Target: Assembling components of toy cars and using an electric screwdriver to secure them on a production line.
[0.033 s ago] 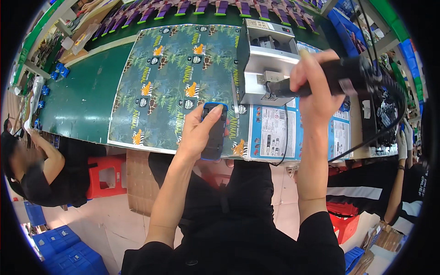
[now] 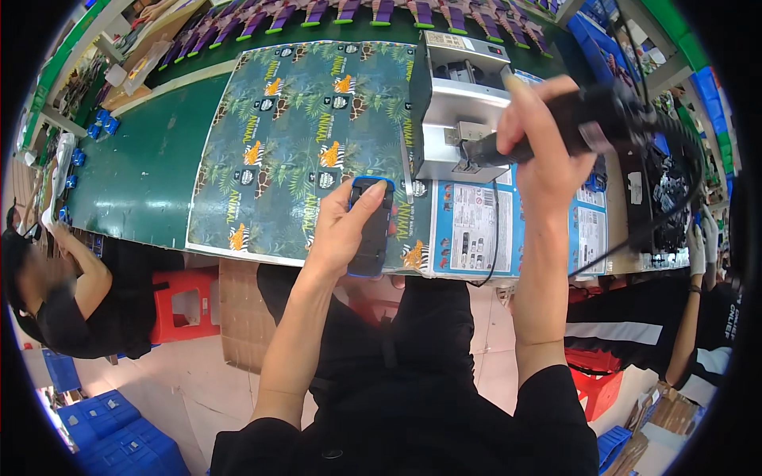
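Observation:
My left hand [image 2: 341, 226] is closed around a dark, flat, oblong plastic part [image 2: 373, 230] with a blue edge, the thumb lying across its upper end. That part is held at the table's near edge. In my right hand [image 2: 548, 139] is a black electric screwdriver [image 2: 587, 123], its body lying nearly sideways with the nose to the left. The nose is at the front of a metal box-shaped machine [image 2: 464, 111], probably a screw feeder. Whether the tip touches the machine I cannot tell.
A patterned printed sheet [image 2: 302, 143] covers the green table [image 2: 143, 174]. A row of purple and green pieces [image 2: 347, 11] runs along the back. A cable [image 2: 619, 258] loops down at the right. Co-workers sit left and right; a red stool [image 2: 184, 305] stands left.
My right hand and the screwdriver have shifted very slightly to the left. My left hand and the dark part look the same.

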Tool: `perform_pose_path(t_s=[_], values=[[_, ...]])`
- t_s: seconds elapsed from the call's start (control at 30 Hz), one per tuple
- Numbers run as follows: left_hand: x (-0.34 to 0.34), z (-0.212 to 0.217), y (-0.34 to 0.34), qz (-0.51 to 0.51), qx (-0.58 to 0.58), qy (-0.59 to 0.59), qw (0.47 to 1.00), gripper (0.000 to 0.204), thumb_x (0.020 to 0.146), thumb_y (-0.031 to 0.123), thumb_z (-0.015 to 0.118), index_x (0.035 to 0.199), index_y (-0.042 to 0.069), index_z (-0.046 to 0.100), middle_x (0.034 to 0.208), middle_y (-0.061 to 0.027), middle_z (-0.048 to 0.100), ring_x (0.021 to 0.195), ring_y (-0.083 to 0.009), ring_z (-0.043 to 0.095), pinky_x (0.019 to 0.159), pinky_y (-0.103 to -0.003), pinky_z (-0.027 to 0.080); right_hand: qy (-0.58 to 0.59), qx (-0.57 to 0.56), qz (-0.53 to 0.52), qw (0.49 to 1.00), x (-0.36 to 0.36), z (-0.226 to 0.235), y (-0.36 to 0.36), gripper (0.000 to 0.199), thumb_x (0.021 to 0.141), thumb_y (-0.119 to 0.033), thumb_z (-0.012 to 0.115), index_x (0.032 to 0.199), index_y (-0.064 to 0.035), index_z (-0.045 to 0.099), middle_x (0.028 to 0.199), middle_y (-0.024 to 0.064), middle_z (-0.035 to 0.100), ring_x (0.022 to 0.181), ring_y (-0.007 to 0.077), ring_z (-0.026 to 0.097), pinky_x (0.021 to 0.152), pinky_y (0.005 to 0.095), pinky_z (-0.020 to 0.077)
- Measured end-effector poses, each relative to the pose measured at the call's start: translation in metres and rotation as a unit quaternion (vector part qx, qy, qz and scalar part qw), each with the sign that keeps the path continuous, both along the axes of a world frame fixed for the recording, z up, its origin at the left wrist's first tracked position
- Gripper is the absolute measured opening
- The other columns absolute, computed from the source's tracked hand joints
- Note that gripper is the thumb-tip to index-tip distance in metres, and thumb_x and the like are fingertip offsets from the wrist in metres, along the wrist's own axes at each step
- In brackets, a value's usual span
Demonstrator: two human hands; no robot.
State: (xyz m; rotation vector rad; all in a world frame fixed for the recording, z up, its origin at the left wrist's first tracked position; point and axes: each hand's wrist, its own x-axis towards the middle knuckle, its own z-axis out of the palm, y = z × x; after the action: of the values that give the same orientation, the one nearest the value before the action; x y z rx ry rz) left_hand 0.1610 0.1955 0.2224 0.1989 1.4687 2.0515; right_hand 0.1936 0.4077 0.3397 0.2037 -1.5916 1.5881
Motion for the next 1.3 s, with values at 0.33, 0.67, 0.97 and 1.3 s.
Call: perform_pose_path(t_s=[0.33,0.67,0.97,1.3], values=[[0.0,-0.008,-0.003,-0.003,-0.023,0.046,0.999,0.028,0.096,0.026,0.064,0.111,0.004,0.059,0.093,-0.0074,0.067,0.074,-0.0124,0.065,0.066,-0.027,0.054,-0.025,-0.108,0.142,0.984,0.019,0.006,-0.003,0.017,0.091,-0.016,0.054,0.08,-0.004,0.05,0.057,0.0031,0.043,0.044,0.014,0.04,0.05,0.029,0.0322],[0.003,-0.006,0.003,0.025,-0.036,0.077,0.996,0.022,0.093,0.021,0.066,0.104,0.002,0.063,0.086,-0.0033,0.066,0.073,-0.0082,0.059,0.065,-0.025,0.05,0.085,-0.087,0.212,0.97,0.015,-0.009,-0.055,0.012,0.093,-0.017,0.05,0.091,-0.0051,0.051,0.064,0.0047,0.049,0.05,0.0144,0.043,0.056,0.0314,0.0352],[0.005,-0.006,0.003,0.039,-0.036,0.083,0.995,0.023,0.09,0.019,0.069,0.103,0.0,0.066,0.08,-0.002,0.065,0.069,-0.0066,0.057,0.061,-0.025,0.047,0.026,-0.081,0.164,0.983,0.003,-0.026,-0.073,0.01,0.088,-0.006,0.056,0.084,-0.0033,0.047,0.062,0.007,0.048,0.049,0.0158,0.044,0.051,0.029,0.0382],[0.006,0.0,0.004,0.042,-0.052,0.144,0.987,0.02,0.085,0.009,0.07,0.102,-0.001,0.065,0.08,-0.0028,0.065,0.07,-0.0074,0.057,0.061,-0.025,0.047,0.035,-0.008,0.18,0.983,0.002,-0.037,-0.075,0.016,0.086,-0.008,0.06,0.083,-0.0046,0.046,0.062,0.0059,0.05,0.049,0.0139,0.045,0.052,0.0277,0.037]])
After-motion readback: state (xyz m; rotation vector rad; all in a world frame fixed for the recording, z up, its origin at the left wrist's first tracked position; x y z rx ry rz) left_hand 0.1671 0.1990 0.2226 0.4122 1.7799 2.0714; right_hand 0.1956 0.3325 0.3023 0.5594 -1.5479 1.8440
